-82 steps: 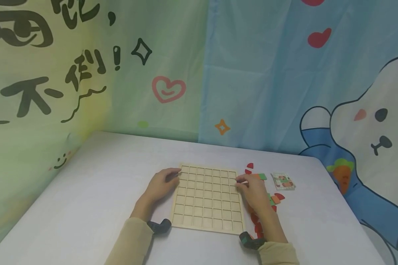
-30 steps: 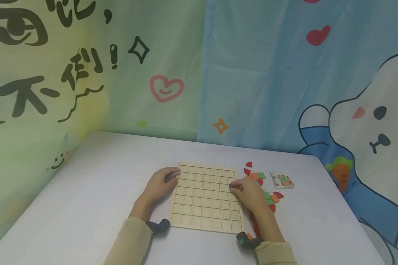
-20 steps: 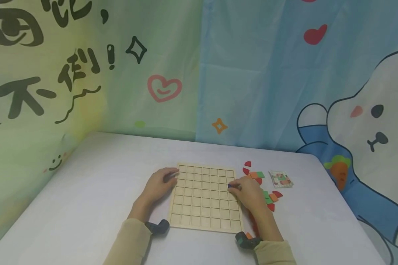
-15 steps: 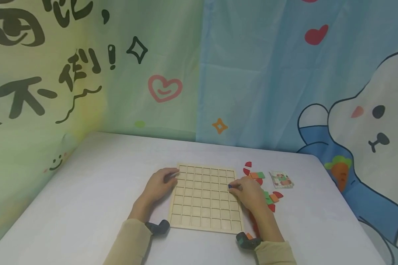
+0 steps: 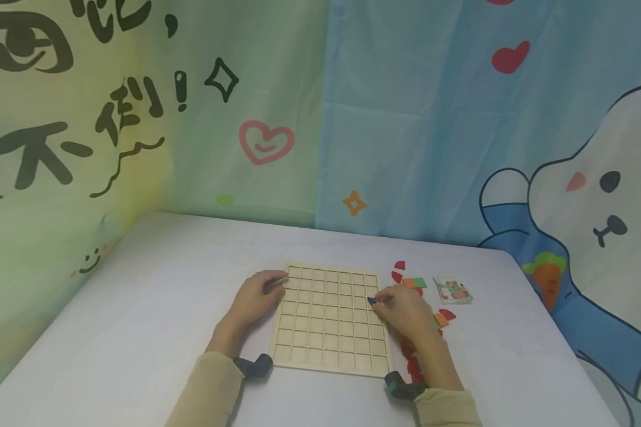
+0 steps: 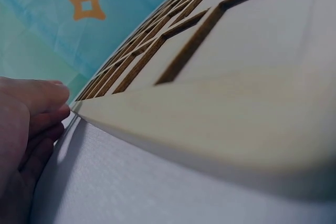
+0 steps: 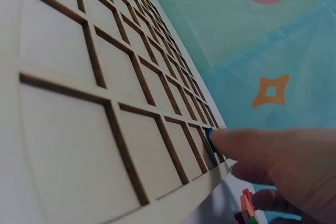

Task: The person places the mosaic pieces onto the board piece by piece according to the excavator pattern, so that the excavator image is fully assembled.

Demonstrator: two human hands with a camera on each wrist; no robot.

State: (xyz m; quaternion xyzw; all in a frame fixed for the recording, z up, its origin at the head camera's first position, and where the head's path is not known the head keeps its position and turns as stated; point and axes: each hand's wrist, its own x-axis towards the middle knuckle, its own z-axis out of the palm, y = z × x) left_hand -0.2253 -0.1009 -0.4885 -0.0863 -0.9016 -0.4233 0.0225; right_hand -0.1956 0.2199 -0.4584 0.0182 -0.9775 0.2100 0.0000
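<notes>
A pale wooden grid board with square cells lies flat on the table. My left hand rests at the board's far left corner, fingertips against its edge; the left wrist view shows those fingers touching the corner of the board. My right hand sits at the board's right edge and pinches a small blue piece over a cell in the rightmost column. In the right wrist view the index finger lies over the blue piece on the board.
Loose red, green and orange pieces lie on the white table just right of the board, partly under my right arm. A small stack of pattern cards sits further right. Cartoon-printed cloth walls close off the back and left.
Since 2.7 s ago my right hand came down from the board's far right corner and now holds a blue piece at the right column. The left hand has stayed put.
</notes>
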